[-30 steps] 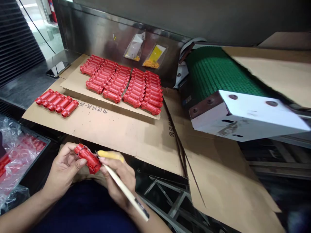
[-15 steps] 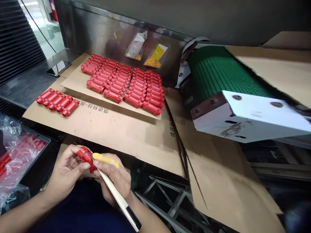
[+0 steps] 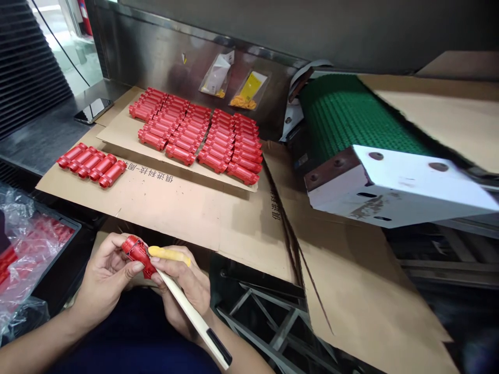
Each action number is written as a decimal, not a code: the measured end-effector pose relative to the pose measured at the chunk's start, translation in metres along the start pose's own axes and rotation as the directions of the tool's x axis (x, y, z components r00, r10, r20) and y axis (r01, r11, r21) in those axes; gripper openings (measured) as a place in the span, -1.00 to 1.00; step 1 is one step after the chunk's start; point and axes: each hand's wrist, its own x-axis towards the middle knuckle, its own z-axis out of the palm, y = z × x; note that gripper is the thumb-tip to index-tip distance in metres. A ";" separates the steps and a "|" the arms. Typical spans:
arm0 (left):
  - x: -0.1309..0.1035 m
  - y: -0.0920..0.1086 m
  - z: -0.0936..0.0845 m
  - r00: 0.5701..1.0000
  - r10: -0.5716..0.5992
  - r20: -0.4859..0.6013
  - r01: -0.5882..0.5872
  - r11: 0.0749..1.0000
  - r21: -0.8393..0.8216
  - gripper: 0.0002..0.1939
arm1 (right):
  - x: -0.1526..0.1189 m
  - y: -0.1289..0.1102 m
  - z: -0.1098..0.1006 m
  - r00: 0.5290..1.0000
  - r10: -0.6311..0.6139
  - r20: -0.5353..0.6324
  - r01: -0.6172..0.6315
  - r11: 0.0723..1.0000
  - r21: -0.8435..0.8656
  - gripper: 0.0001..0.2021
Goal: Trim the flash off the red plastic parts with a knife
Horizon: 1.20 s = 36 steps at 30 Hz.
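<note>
Low in the head view, my left hand [image 3: 111, 275] pinches a ribbed red plastic cylinder [image 3: 136, 251] between thumb and fingers. The cylinder is tilted, its upper end toward the upper left. A yellow finger cot [image 3: 169, 254] covers the index finger of my right hand [image 3: 187, 283]. That hand is closed around a slim tool with a long cream handle [image 3: 187, 306] and a black band near its end. The tool's tip meets the cylinder but is hidden by my fingers, so its kind is unclear. My right fingers also touch the cylinder's lower end.
Several rows of red cylinders [image 3: 187, 132] lie on cardboard [image 3: 187, 208], with a smaller row [image 3: 91, 163] at the left. Behind are two small bags [image 3: 249, 91] and a phone [image 3: 93, 110]. A green conveyor [image 3: 351, 114] stands right; a plastic-lined crate [image 3: 58, 259] sits lower left.
The handle's black end has swung slightly right and down. The red cylinder has turned a little in my fingers. Both hands stay nearly in place.
</note>
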 end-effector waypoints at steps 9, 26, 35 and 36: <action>0.000 -0.001 -0.005 0.999 -0.034 -0.001 0.034 0.999 -0.043 -0.84 | -0.003 0.002 -0.015 0.978 0.183 -0.099 -0.185 0.982 -0.019 -0.73; 0.005 -0.003 -0.011 0.994 -0.106 0.023 0.109 0.976 -0.187 -0.81 | -0.002 -0.001 -0.026 0.995 -0.021 0.103 0.019 1.000 0.017 -0.67; 0.007 -0.001 -0.010 0.988 -0.154 -0.010 0.149 0.971 -0.185 -0.78 | 0.000 0.008 -0.033 0.971 -0.075 0.226 0.083 0.996 -0.024 -0.81; 0.009 0.002 -0.008 0.982 -0.188 0.002 0.185 0.963 -0.198 -0.77 | 0.002 0.007 -0.036 0.959 -0.108 0.262 0.128 0.990 -0.062 -0.81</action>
